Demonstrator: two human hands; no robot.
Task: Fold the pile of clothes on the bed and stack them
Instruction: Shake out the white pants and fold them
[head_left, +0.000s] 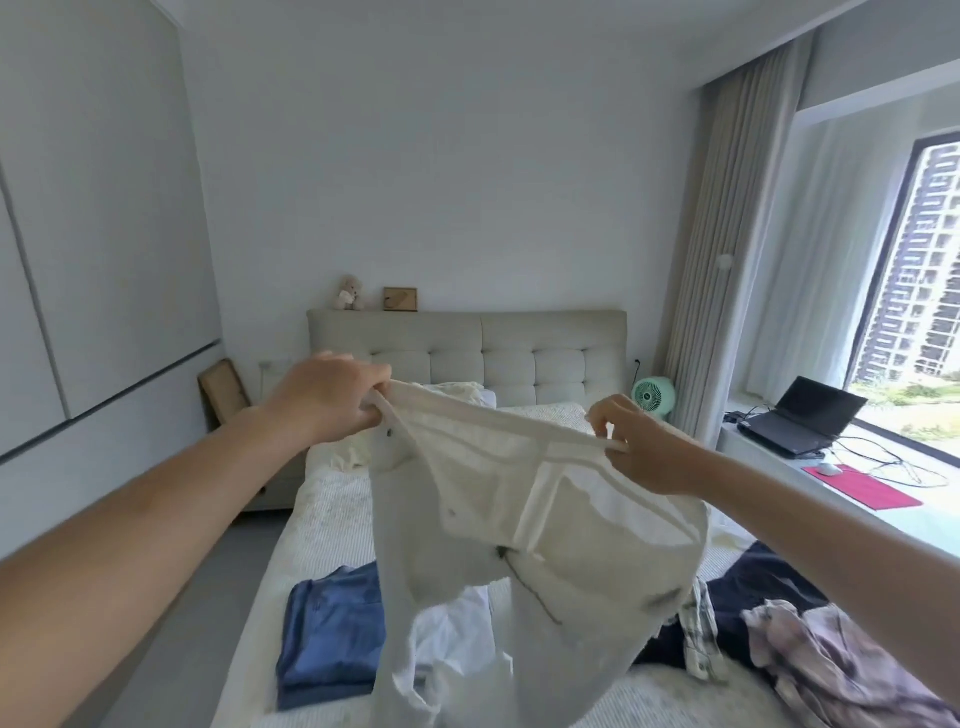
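I hold a pair of white trousers (524, 525) up in the air over the bed (332, 514), stretched by the waistband. My left hand (324, 395) grips the left end of the waistband and my right hand (636, 447) pinches the right end. The legs hang down and hide the middle of the bed. A folded blue garment (332, 634) lies flat on the bed at lower left. At lower right sits a loose pile: a dark navy piece (758, 582), a plaid shirt (698, 634) and a pale pink-grey garment (821, 665).
A padded headboard (467, 358) with a teddy bear (349, 294) and a frame on top stands at the far end. A green fan (653, 397) is right of the bed. The window ledge holds a laptop (802, 423), cables and a red mat (862, 491).
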